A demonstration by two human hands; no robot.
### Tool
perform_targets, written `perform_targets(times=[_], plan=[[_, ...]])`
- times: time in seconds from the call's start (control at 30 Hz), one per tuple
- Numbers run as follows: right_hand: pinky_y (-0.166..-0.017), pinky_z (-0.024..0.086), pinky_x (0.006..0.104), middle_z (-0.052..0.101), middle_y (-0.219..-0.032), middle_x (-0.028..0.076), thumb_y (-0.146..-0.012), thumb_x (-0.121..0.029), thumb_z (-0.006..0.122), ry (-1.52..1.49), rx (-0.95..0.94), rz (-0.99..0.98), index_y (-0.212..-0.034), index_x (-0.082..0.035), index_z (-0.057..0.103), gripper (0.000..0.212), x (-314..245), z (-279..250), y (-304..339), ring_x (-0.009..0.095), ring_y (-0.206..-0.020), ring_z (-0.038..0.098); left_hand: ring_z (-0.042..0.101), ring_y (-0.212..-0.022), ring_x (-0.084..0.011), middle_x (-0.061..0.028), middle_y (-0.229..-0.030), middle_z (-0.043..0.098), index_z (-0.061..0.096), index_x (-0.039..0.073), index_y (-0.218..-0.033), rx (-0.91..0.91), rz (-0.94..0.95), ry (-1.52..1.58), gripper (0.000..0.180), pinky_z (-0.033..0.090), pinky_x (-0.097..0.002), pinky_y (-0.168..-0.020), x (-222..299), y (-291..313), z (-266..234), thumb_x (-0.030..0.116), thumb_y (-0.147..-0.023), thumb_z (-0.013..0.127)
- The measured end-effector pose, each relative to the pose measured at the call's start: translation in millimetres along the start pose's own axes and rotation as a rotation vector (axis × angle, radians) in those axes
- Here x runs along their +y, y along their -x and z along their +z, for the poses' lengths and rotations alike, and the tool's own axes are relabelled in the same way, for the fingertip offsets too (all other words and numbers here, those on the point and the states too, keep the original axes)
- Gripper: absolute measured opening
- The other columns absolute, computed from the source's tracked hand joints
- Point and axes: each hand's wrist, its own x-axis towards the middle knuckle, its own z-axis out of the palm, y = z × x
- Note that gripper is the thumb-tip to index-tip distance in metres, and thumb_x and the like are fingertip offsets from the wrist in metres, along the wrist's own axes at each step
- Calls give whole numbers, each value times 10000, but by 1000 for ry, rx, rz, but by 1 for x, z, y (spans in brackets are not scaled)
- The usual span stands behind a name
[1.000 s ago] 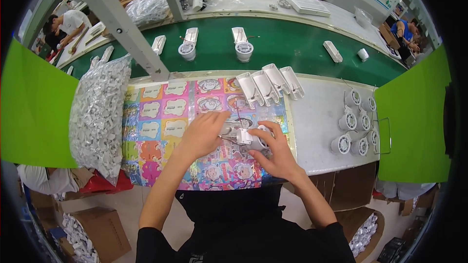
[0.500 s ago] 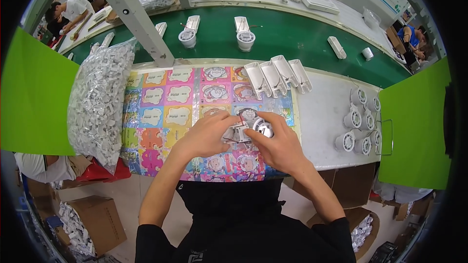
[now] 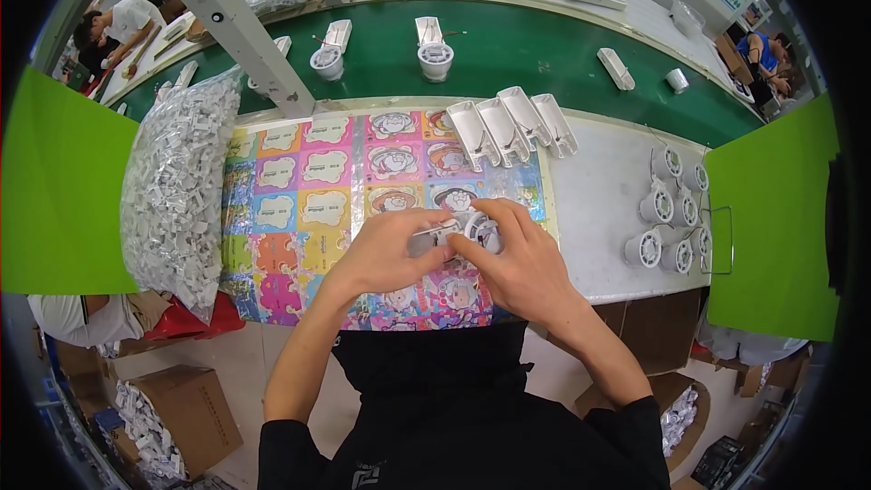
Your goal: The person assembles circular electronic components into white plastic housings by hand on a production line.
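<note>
Over the colourful printed mat (image 3: 327, 168), my two hands meet with fingers closed on white plastic parts. My left hand (image 3: 390, 249) pinches a small white box-like piece (image 3: 442, 234) with thin wire by it. In my right hand (image 3: 526, 263) is a round white cup-shaped housing (image 3: 482, 229) with a ring-like top, pressed against the left hand's piece. Fingers cover much of both parts, so how they join cannot be seen. Beyond my hands, several long white trough-shaped shells (image 3: 513, 127) lie side by side, small wires inside them.
Several round white housings (image 3: 655, 207) stand on the bench at right. A clear bag of small white parts (image 3: 177, 195) bulges at left. Behind runs a green conveyor belt (image 3: 526, 50) carrying similar parts. A metal post (image 3: 227, 27) and green side panels (image 3: 771, 218) flank the bench.
The view has shifted slightly. My hands stay together at the same spot; the small white piece has turned a little and my left fingers sit closer over it.
</note>
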Motion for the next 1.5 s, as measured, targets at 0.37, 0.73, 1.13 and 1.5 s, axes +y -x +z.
perform_targets(times=[0.37, 0.73, 1.13, 1.5], plan=[[-970, 560, 424, 583, -1341, 177, -790, -123, 716, 115, 93, -45, -1114, -128, 689, 325, -2, 5, -2, 349, -1257, 583, 742, -1031, -307, -185, -1136, 756, 723, 34, -1244, 140, -43, 271, 421, 569, -368, -880, -8, 1, 12, 186, -867, 832], [-943, 577, 397, 611, -1309, 153, -729, -109, 720, 169, 162, -132, -1160, -172, 726, 435, 6, 6, -4, 330, -1194, 624, 746, -976, -334, -191, -1073, 757, 730, 49, -1226, 171, 56, 78, 393, 575, -385, -830, -7, -3, 6, 139, -854, 822], [-814, 566, 440, 578, -1162, 125, -740, -281, 888, 210, 446, 488, -1202, -179, 701, 509, 145, -21, -47, 314, -1070, 607, 653, -903, -320, -145, -1036, 675, 678, 1, -1069, 910, 128, -228, 238, 523, -401, -797, -49, 8, 1, 44, -848, 754], [-967, 535, 482, 615, -1245, 212, -844, -525, 796, 15, 133, 986, -1306, -129, 658, 624, 309, 32, -125, 397, -1179, 620, 586, -790, -350, -137, -861, 585, 662, 22, -898, 787, 41, -428, 89, 457, -451, -696, -89, 11, 13, 44, -836, 721]])
